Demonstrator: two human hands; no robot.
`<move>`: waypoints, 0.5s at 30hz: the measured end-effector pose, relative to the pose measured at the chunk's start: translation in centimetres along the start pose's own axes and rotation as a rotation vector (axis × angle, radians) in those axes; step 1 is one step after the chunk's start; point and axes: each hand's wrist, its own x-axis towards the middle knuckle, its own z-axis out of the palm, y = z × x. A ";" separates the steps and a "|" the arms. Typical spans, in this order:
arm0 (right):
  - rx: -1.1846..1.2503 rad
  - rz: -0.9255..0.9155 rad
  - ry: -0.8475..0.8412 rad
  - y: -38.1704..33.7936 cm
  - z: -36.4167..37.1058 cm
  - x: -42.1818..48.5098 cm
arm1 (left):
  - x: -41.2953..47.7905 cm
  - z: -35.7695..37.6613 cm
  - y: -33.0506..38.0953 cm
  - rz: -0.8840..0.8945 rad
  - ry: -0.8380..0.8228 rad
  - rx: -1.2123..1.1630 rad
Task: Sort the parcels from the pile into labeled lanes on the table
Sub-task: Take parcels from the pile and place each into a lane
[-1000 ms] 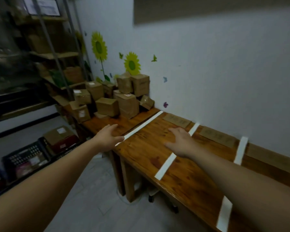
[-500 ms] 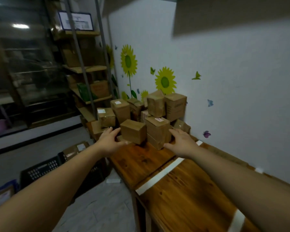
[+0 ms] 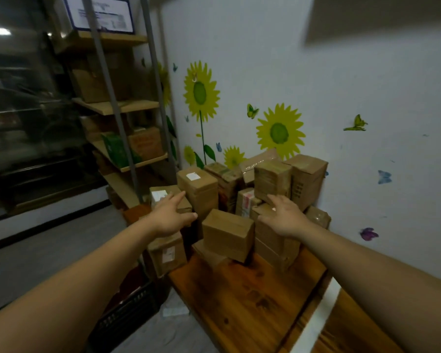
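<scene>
A pile of brown cardboard parcels [image 3: 273,179] stands at the far end of the wooden table [image 3: 245,296], against the wall. One small parcel [image 3: 227,234] lies tilted at the front of the pile. My left hand [image 3: 171,215] reaches over the pile's left side with fingers spread, just left of that parcel, holding nothing. My right hand [image 3: 283,216] hovers with straight fingers over a larger parcel [image 3: 273,245] on the right. A white tape lane line [image 3: 316,319] crosses the table at the lower right.
A metal shelf rack [image 3: 117,108] with boxes stands to the left of the pile. A black crate [image 3: 130,309] sits on the floor below the table's left edge. A parcel with a white label [image 3: 167,253] hangs at the table's left corner. The wall bears sunflower stickers.
The view has swung left and closer to the pile. Both hands have moved from over the lanes to above the parcels, fingers spread.
</scene>
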 end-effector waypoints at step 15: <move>0.381 0.329 0.328 1.7 -3.3 12.4 | 20.5 2.4 9.3 0.352 -0.260 -0.202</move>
